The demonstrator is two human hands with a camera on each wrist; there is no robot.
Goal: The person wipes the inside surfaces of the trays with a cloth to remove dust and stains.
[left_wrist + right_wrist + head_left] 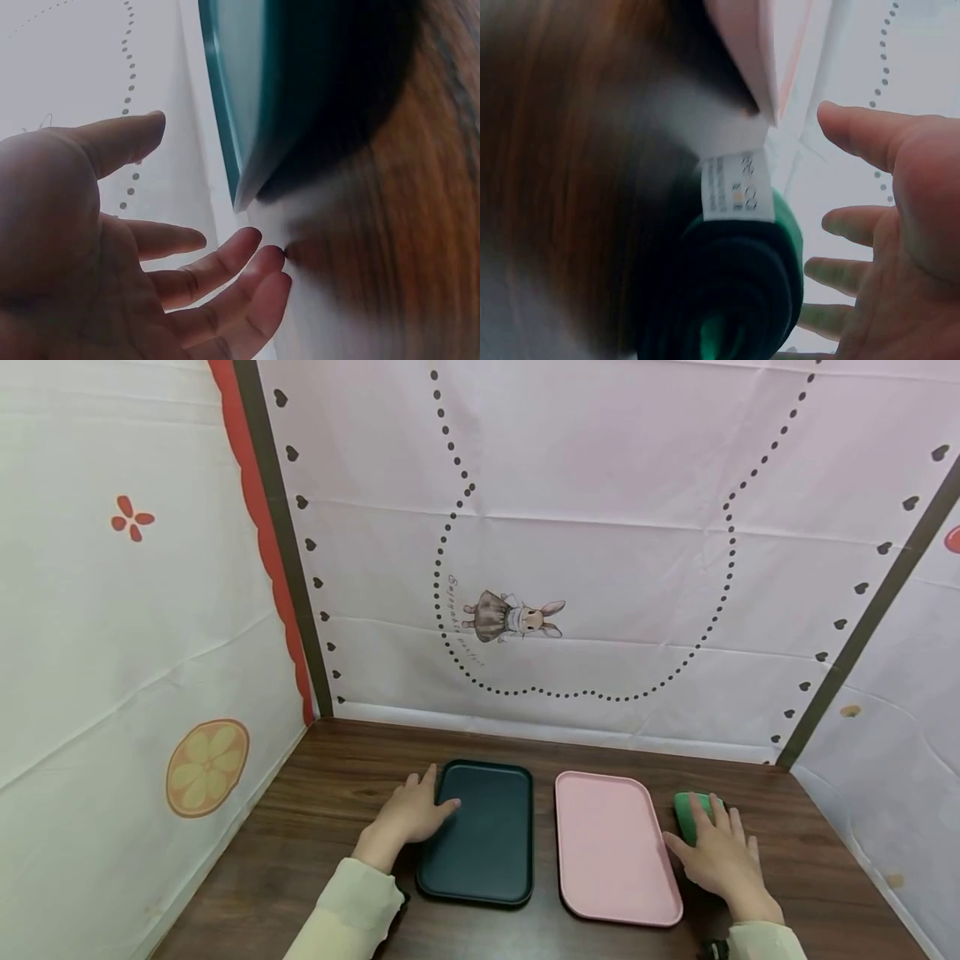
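Observation:
My left hand [411,810] is at the left edge of a dark green rectangular tray [480,835], its thumb reaching over the rim and its fingers spread. In the left wrist view its fingers [202,277] are loosely bent, with nothing between them, beside the tray's side. My right hand [723,858] hovers over a rolled green cloth [686,818], fingers spread and partly hiding it. The right wrist view shows the cloth's coiled end [727,292] and a white printed tag [739,187]; the fingers stand just beside the roll.
A pink tray [618,852] lies between the dark green tray and the right hand. All stand on a dark wooden tabletop [337,768]. Printed fabric walls [600,568] enclose the table at the back, left and right.

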